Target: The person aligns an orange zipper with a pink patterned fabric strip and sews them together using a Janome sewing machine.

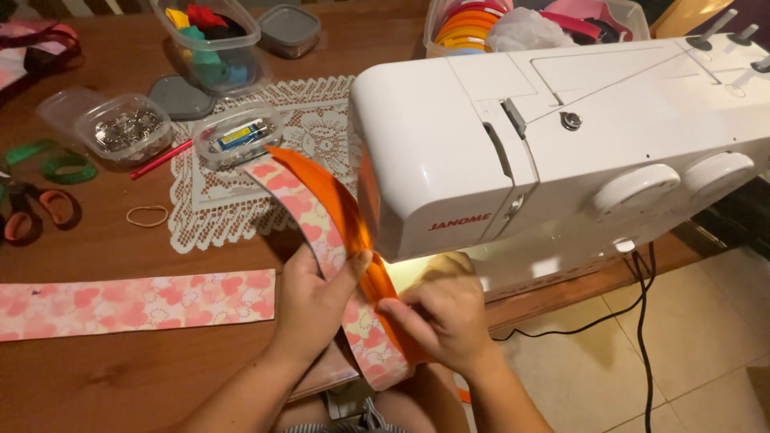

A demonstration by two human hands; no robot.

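Note:
A white sewing machine (561,136) stands on the wooden table (120,240). Under its head runs a long fabric strip (317,216), pink with hearts on one side and orange on the other. My left hand (314,301) grips the strip just left of the needle area, thumb pressed on the orange side. My right hand (445,313) pinches the orange edge beside it, close to the lit bed of the machine. The needle and presser foot are hidden behind the machine's head and my hands.
A second pink heart strip (136,303) lies flat at the left. A white lace doily (241,192), clear plastic boxes (128,128) of small parts, scissors (32,210), a rubber band (147,216) and a tub of ribbons (481,24) sit further back. A black cable (642,321) hangs over the tiled floor.

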